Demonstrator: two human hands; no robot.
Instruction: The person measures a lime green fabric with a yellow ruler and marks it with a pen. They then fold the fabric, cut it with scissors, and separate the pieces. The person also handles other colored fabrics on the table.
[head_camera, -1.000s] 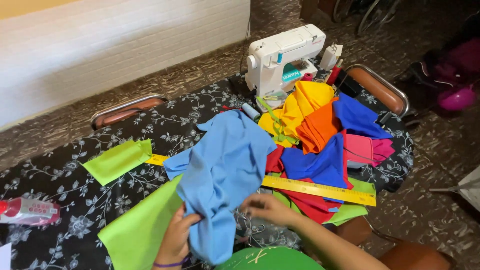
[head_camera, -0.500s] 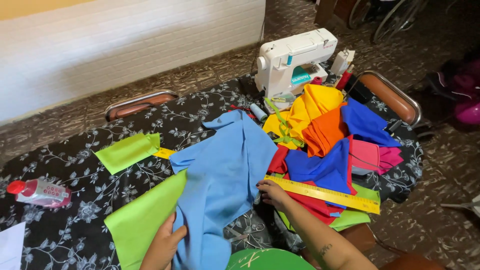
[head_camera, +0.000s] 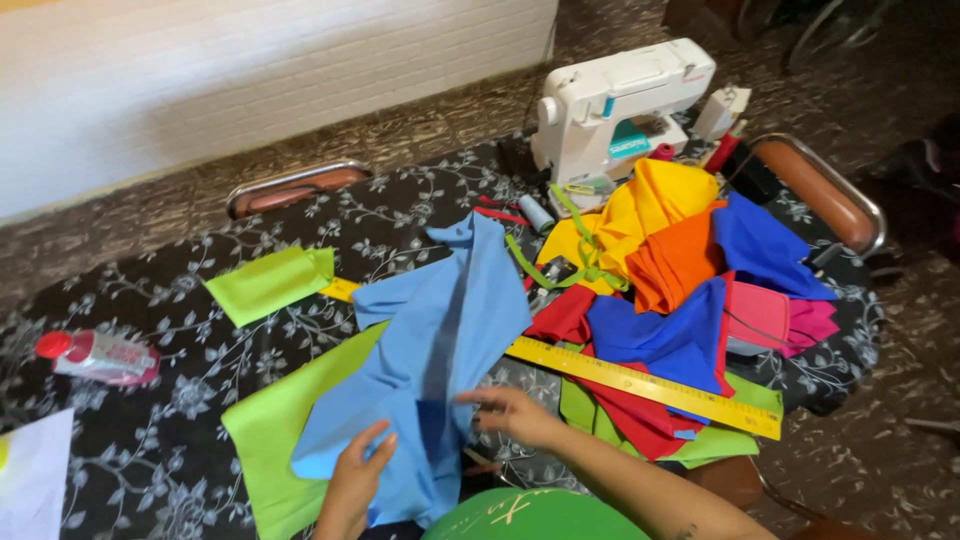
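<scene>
A light blue cloth (head_camera: 430, 350) lies crumpled across the black flowered tablecloth (head_camera: 200, 380). My left hand (head_camera: 352, 482) presses on the cloth's near left part, fingers spread on top. My right hand (head_camera: 515, 415) pinches the cloth's right edge with its fingertips. A yellow ruler (head_camera: 640, 385) runs under the blue cloth and out to the right, just beyond my right hand. Lime green cloth (head_camera: 270, 430) lies under the blue cloth at the near left.
A white sewing machine (head_camera: 620, 105) stands at the far side. Beside it lies a heap of yellow, orange, blue, red and pink cloths (head_camera: 680, 270). A folded green piece (head_camera: 270, 285), a small bottle with a red cap (head_camera: 100, 357) and white paper (head_camera: 35, 480) lie to the left. Chairs (head_camera: 820, 195) flank the table.
The left hand has slid up onto the blue cloth. The right hand has moved left from the ruler to the cloth's edge, and the cloth has been pulled and refolded.
</scene>
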